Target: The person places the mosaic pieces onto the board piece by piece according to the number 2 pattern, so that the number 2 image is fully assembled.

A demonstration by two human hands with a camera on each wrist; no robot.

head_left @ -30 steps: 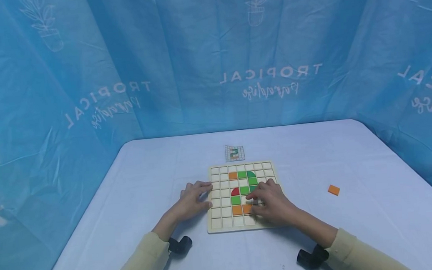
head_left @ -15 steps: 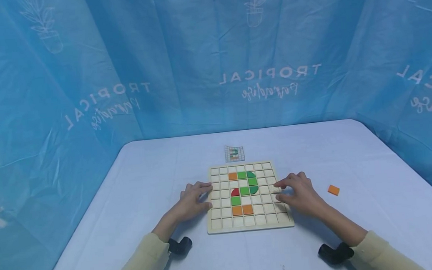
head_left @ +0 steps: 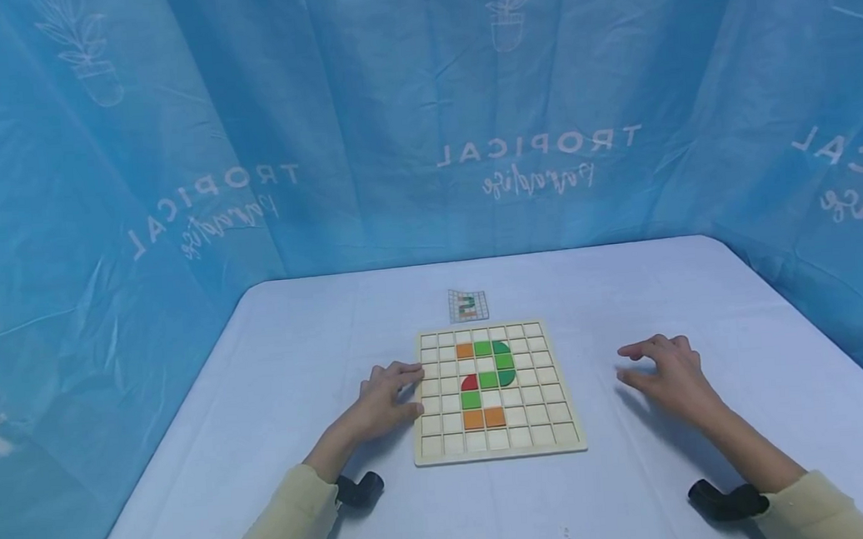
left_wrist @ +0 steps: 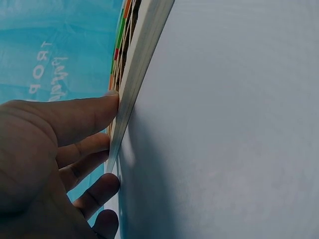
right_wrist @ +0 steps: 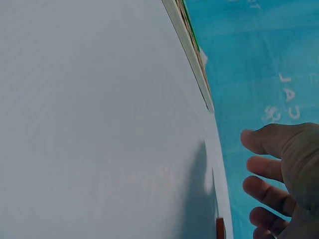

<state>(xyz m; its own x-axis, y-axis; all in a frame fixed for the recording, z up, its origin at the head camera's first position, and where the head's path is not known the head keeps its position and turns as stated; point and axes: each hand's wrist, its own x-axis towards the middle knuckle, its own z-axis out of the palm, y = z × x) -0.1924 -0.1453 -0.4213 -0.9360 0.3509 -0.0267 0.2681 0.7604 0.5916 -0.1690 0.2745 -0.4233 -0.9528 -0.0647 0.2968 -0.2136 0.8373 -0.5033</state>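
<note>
A pale wooden grid board [head_left: 444,446] lies flat on the white table. Set in its cells are several tiles: orange squares [head_left: 474,419], green squares [head_left: 505,362], dark green rounded tiles [head_left: 507,377] and a red rounded tile [head_left: 469,382]. My left hand [head_left: 382,402] rests at the board's left edge; in the left wrist view the thumb and fingers touch that edge. To the right of the board my right hand [head_left: 670,378] hovers over the table, thumb and fingers apart, holding nothing. An orange tile [right_wrist: 220,229] shows below it in the right wrist view; the hand hides it in the head view.
Behind the board lies a small pattern card [head_left: 467,305] with a gridded picture. Blue printed curtains [head_left: 540,103] surround the white table [head_left: 330,318]. A black wrist camera mount [head_left: 727,501] sits at each sleeve cuff.
My right hand has moved off the board to the right, leaving an orange square in the lower row, and now covers the loose orange tile. My left hand has stayed still.
</note>
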